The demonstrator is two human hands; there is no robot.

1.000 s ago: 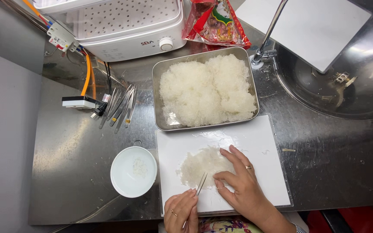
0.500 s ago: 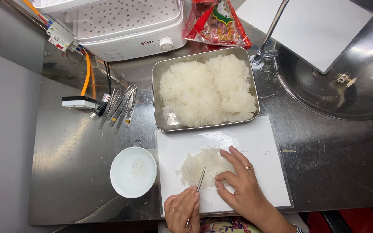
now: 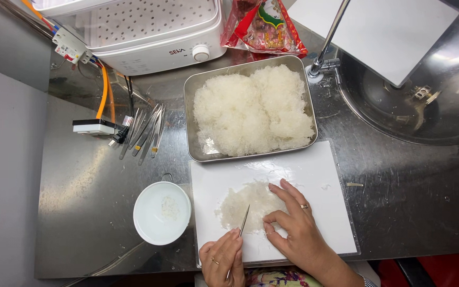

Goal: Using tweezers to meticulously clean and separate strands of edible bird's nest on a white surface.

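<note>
Head view, the only one. Left hand [image 3: 223, 260] at the near edge of the white cutting board [image 3: 314, 175], fingers closed on thin metal tweezers [image 3: 244, 221]; tips point far, into the small flattened patch of white translucent stringy material [image 3: 248, 204] lying on the board. Right hand [image 3: 293, 228] flat-ish on the board, grasping nothing, fingers spread and curled, fingertips [image 3: 273, 187] pressing the right edge of the patch; ring on one finger.

Handling, judged: patch looks wet, soft, light, limp, no stiffness, likely slippery and easy to tear. Best pinned by fingertips at its edge, as now, and picked at strand by strand with the tweezer tips; pinching the bulk would probably just pull it apart.

Around: metal tray [image 3: 192, 106] just far of the board, touching or nearly so, heaped with the same white material. White bowl [image 3: 161, 212] left of the board, a few small bits inside. More tweezers [image 3: 144, 133] lying in a bunch on the steel surface [image 3: 81, 212], far left. White perforated appliance [image 3: 150, 32] at the far edge, red snack bag [image 3: 266, 26] beside it, faucet [image 3: 328, 40] and round sink [image 3: 426, 106] far right.
</note>
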